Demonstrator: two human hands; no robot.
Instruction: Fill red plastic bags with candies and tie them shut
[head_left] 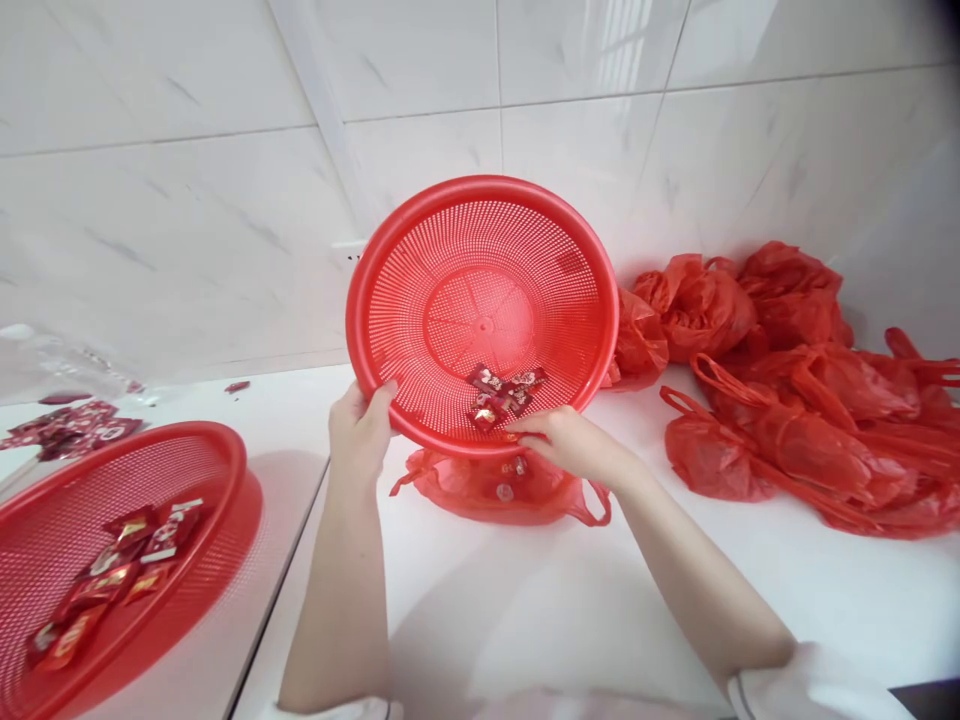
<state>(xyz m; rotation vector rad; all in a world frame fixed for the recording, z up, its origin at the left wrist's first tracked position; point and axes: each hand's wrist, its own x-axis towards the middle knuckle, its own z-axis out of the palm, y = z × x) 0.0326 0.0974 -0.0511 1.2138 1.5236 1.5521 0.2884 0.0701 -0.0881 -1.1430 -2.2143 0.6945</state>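
Note:
A red plastic mesh basket (487, 235) is tipped up on its side, its open mouth facing me. My left hand (362, 425) grips its rim at the lower left, thumb over the edge. Several small red wrapped packets (506, 395) lie bunched inside near the low edge. My right hand (566, 440) reaches over the lower right rim, fingers stretched out beside these packets; its fingertips are partly hidden. Beneath the basket a red plastic bag (484, 505) lies on the white table with its handles spread, and a few packets show through it.
Another red mesh basket (232, 450) with several red packets stands at the left. Behind it lie more patterned red packets (75, 428). Several filled red bags (810, 420) are heaped on the right. A tiled wall (187, 230) rises at the back; a seam runs across the white table (570, 600).

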